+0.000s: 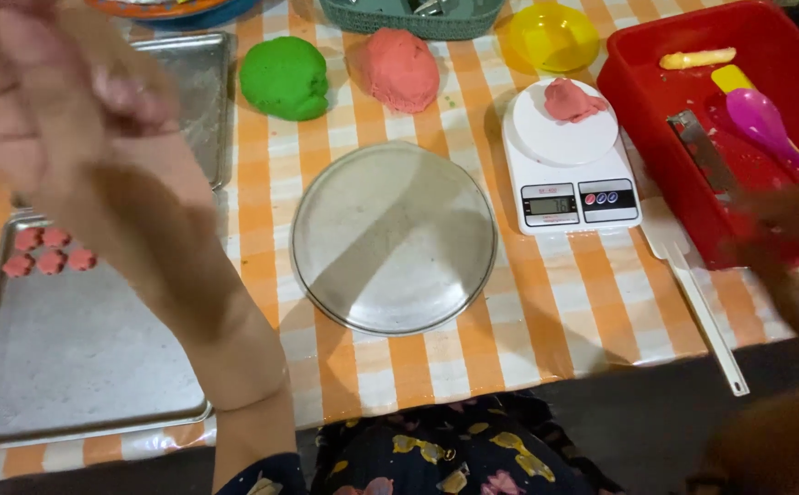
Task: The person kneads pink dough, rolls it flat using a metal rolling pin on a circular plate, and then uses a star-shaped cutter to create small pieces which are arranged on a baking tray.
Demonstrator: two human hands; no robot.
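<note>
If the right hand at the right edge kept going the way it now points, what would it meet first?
Probably the red tub. The right hand is blurred and points up and left over the tub's near rim, toward the metal scraper and purple spoon inside. How high it sits above the rim can't be judged.

Striped table (546,302): trays (78,357), plate (393,238), scale (569,160).

view: head, single | looking steeply down from above the table's (546,302) near edge | facing its far edge | sitting close, left hand (78,137) blurring large at the lens | shared views: none
</note>
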